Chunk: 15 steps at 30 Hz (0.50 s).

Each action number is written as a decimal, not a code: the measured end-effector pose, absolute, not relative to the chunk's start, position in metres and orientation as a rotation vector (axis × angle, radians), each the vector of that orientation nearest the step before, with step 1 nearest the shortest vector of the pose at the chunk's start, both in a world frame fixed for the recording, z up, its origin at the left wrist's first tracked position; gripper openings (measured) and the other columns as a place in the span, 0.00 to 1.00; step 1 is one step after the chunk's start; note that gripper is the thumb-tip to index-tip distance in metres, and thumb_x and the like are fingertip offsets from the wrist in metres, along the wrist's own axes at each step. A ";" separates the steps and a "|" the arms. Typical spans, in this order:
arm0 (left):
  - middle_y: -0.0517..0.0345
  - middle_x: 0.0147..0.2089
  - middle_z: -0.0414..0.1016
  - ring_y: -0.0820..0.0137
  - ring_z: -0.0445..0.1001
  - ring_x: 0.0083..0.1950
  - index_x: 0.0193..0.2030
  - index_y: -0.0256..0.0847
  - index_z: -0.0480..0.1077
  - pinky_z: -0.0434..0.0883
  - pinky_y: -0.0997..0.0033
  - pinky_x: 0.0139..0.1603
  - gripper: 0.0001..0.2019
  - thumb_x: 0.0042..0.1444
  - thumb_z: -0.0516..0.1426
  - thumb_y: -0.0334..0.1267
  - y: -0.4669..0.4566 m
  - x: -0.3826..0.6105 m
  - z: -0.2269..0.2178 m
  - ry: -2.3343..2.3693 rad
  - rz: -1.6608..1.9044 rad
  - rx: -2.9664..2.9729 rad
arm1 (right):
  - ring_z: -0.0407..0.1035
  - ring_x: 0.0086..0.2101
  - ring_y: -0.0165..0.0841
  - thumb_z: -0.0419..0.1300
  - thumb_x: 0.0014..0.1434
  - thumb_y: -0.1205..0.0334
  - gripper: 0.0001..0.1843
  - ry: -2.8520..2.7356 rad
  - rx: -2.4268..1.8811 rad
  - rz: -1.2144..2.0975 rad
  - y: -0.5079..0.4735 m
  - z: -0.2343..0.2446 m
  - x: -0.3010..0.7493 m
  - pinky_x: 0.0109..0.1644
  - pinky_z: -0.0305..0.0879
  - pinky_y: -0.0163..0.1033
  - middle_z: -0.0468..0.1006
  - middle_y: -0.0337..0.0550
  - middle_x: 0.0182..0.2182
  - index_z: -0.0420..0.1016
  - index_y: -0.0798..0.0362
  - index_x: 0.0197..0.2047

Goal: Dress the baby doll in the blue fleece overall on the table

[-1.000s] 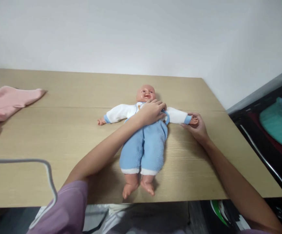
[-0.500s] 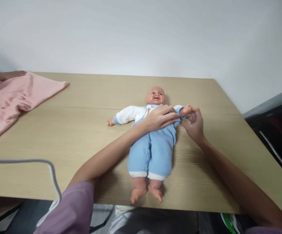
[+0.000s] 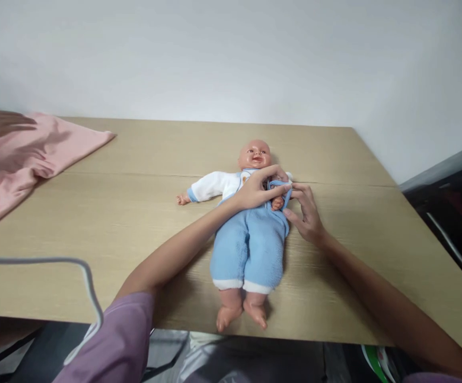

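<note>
A baby doll (image 3: 248, 250) lies on its back on the wooden table, in a white top with blue trim and blue trousers. Its arm on my right is bent inward, and the small doll hand (image 3: 277, 203) shows at the stretched blue cuff (image 3: 288, 196). Across the doll's chest, my left hand (image 3: 257, 189) is closed on this sleeve near the cuff. My right hand (image 3: 306, 215) holds the cuff's outer edge at its fingertips, the thumb lower down by the doll's side. The sleeve is partly hidden by my left fingers.
Another person's hand (image 3: 3, 124) rests on a pink cloth (image 3: 59, 143) at the table's far left. A white cable (image 3: 35, 260) curves across the front left. The wooden table (image 3: 354, 255) meets a pale wall behind; a dark chair stands to the right.
The doll's arm has gone from stretched outward to bent in over its body. My right hand moved left with it, and my left fingers closed on the sleeve. The other person's hand shifted slightly.
</note>
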State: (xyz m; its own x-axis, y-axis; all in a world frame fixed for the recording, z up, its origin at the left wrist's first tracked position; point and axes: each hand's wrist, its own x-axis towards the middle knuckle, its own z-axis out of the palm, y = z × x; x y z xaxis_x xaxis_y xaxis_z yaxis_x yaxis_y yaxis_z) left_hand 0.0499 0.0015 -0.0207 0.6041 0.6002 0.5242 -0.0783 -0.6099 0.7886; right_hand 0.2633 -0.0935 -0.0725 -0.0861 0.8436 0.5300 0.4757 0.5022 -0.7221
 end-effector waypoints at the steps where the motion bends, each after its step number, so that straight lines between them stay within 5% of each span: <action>1: 0.52 0.46 0.81 0.60 0.79 0.49 0.47 0.45 0.73 0.76 0.57 0.56 0.22 0.73 0.64 0.63 0.003 0.051 -0.021 0.432 1.032 1.991 | 0.73 0.65 0.56 0.66 0.71 0.38 0.18 -1.669 -1.126 0.524 -0.093 -0.073 0.261 0.76 0.70 0.68 0.79 0.53 0.60 0.78 0.42 0.50; 6: 0.56 0.40 0.76 0.62 0.74 0.44 0.41 0.45 0.68 0.71 0.58 0.49 0.20 0.72 0.61 0.61 0.010 0.056 -0.026 0.590 0.985 2.085 | 0.79 0.52 0.45 0.69 0.69 0.33 0.22 -1.175 -1.096 0.939 -0.084 -0.081 0.256 0.67 0.78 0.57 0.82 0.43 0.48 0.72 0.41 0.46; 10: 0.56 0.39 0.77 0.61 0.75 0.42 0.41 0.45 0.69 0.68 0.58 0.47 0.17 0.73 0.57 0.56 0.010 0.055 -0.025 0.680 0.915 2.188 | 0.75 0.41 0.41 0.67 0.64 0.26 0.29 -1.099 -1.155 1.020 -0.077 -0.088 0.256 0.52 0.80 0.48 0.76 0.40 0.38 0.68 0.42 0.43; 15: 0.55 0.42 0.79 0.60 0.76 0.43 0.46 0.45 0.70 0.70 0.57 0.47 0.10 0.72 0.57 0.48 0.012 0.053 -0.027 0.696 0.911 2.229 | 0.74 0.45 0.39 0.64 0.67 0.33 0.23 -1.197 -1.294 0.803 -0.078 -0.099 0.258 0.54 0.75 0.44 0.75 0.40 0.44 0.66 0.41 0.49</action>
